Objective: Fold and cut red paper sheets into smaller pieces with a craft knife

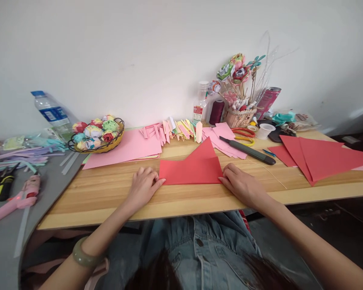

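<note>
A folded red paper [190,171] lies on the wooden table [103,197] in front of me, its long folded edge facing me and a pointed flap standing out behind it. My left hand [144,186] holds the paper's near left corner between thumb and curled fingers. At the near right corner, my right hand [240,183] pinches the same paper, thumb along the edge. Behind the right hand lies a dark grey cutter [252,152]. More red paper sheets [326,157] overlap at the right.
Pink sheets [127,147] and a basket of paper flowers [104,147] are at the back left. Folded strips [178,131], a clear bottle [200,102], scissors [243,135] and a flower pot [238,117] line the wall. A pink glue gun [30,191] lies on the grey surface at left.
</note>
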### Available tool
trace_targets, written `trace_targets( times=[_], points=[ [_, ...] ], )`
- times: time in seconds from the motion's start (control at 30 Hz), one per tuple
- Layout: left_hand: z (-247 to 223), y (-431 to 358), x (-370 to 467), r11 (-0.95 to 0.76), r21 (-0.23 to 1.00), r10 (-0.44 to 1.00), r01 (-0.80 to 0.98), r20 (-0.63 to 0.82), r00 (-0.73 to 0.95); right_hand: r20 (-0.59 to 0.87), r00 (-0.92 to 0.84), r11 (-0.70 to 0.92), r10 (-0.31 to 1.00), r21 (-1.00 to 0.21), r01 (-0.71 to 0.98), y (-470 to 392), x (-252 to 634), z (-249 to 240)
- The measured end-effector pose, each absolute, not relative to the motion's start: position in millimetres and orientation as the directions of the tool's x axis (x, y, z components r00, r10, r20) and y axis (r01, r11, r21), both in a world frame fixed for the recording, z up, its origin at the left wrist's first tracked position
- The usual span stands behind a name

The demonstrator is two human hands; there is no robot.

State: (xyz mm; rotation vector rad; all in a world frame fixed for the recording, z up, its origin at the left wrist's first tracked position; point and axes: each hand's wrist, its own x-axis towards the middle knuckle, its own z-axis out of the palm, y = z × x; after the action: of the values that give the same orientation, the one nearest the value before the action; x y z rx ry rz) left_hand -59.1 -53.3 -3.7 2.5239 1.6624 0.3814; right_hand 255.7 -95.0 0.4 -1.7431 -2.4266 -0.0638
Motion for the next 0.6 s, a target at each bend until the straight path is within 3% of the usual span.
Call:
trace_targets(
  times=[0.6],
  points=[
    [16,-41,-57,-0.368,0.214,0.924,0.905,-0.027,0.382,0.196,-0.340,0.347,0.920,-0.002,0.938,-93,256,-4]
  ],
)
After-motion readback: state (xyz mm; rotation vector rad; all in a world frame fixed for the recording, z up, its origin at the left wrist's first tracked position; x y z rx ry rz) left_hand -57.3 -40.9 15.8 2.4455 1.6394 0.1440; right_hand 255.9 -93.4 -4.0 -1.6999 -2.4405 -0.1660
